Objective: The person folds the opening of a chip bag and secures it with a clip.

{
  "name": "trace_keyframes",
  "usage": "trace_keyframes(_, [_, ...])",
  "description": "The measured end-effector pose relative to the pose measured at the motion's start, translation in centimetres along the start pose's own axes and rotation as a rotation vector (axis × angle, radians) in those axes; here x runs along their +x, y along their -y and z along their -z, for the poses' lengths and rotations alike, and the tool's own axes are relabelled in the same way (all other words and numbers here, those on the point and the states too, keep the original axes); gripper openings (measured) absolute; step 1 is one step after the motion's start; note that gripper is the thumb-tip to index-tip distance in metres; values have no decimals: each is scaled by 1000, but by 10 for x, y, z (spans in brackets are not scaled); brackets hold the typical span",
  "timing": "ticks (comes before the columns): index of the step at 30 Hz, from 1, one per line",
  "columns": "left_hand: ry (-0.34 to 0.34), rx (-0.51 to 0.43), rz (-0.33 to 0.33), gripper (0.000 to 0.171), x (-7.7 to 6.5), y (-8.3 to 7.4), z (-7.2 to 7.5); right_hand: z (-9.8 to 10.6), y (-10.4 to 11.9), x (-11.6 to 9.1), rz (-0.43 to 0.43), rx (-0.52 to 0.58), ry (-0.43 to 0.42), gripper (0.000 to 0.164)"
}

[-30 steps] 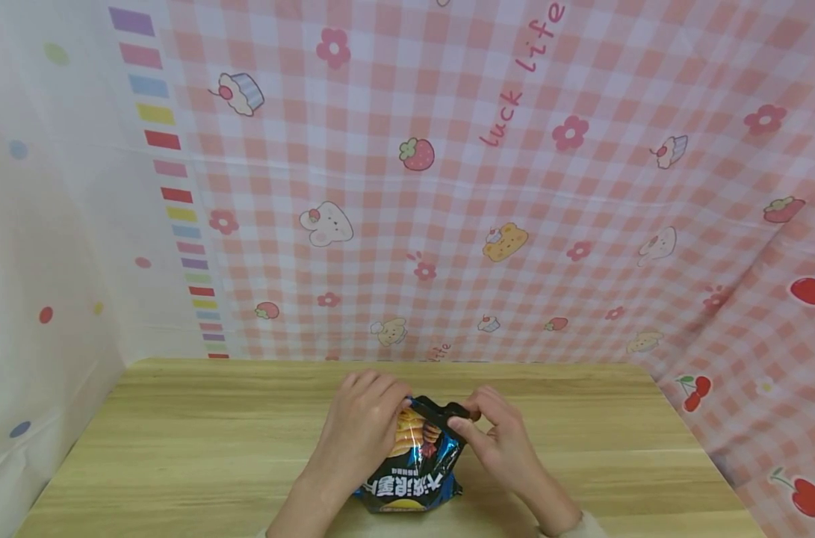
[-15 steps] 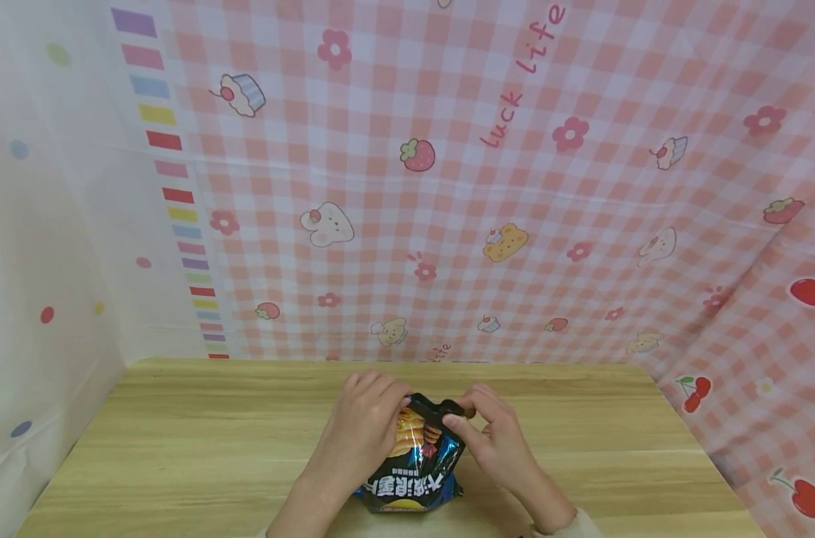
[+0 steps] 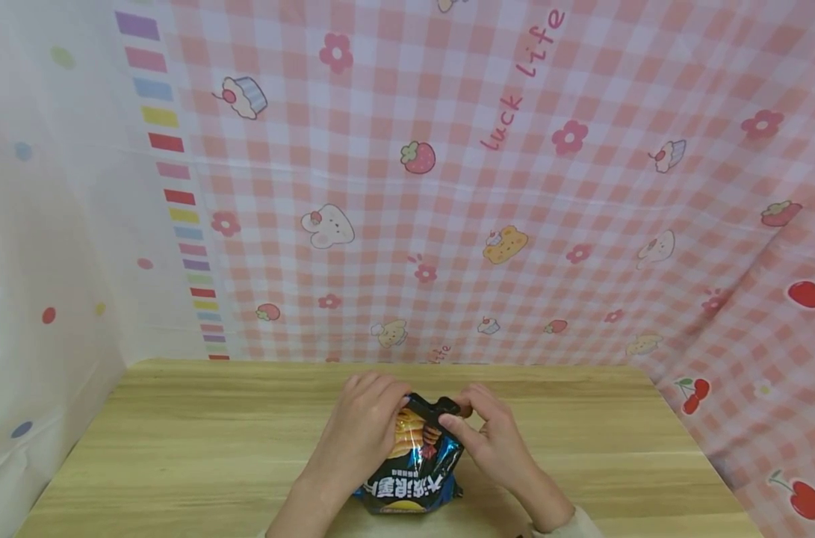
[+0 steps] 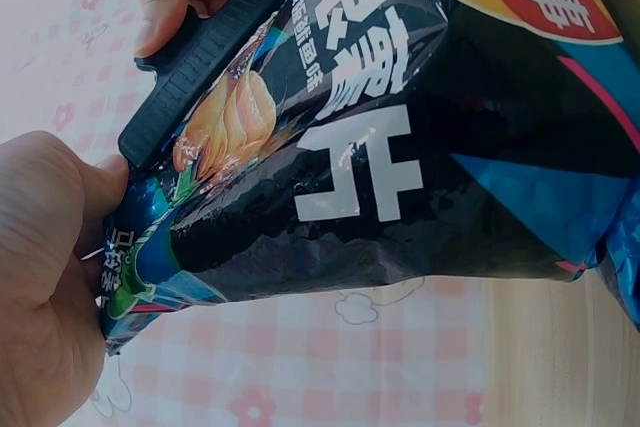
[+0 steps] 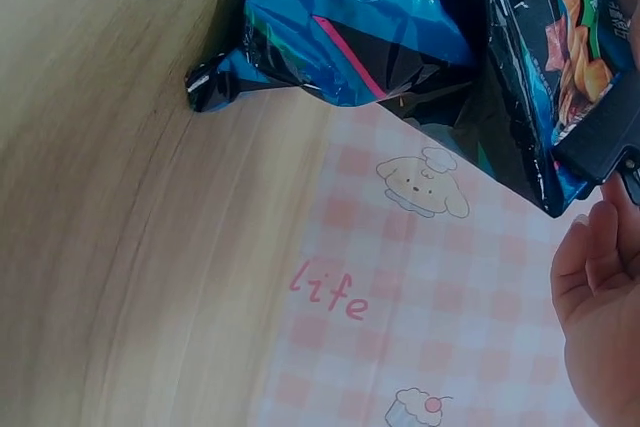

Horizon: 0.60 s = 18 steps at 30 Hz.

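A black and blue bag of potato chips (image 3: 407, 478) stands on the table in the head view, its print upside down. A black bag clip (image 3: 434, 409) lies across its top edge. My left hand (image 3: 367, 422) holds the bag's upper left corner; in the left wrist view the thumb and fingers of the left hand (image 4: 45, 257) pinch that corner beside one end of the clip (image 4: 205, 67). With thumb and forefinger, my right hand (image 3: 491, 433) pinches the clip's handle. In the right wrist view the clip (image 5: 605, 137) sits at the bag's corner, above the right hand's fingers (image 5: 602, 247).
The wooden table (image 3: 615, 448) runs out on both sides of the bag. Behind it hangs a pink checked cloth (image 3: 380, 194) with cartoon prints, and a white dotted cloth (image 3: 57, 246) hangs at the left.
My right hand and the clip have shifted slightly left along the bag's top edge. The left hand and the bag's base have stayed in place.
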<state>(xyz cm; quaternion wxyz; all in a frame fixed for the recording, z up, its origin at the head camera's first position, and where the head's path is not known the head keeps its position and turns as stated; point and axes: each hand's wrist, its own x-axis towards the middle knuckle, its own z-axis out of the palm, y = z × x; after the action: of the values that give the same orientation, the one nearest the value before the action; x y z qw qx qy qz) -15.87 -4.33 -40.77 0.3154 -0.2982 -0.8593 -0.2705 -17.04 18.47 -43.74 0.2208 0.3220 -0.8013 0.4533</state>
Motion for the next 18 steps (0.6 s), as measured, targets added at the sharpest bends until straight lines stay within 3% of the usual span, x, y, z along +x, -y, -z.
trace_keyframes(9, [-16,17,-9,10,0,-1,0,0,-4,-3,7,12,-22,29])
trace_keyframes(18, [-109,24,-46,10,-1,0,2,4,-5,-5,9,15,-34,34])
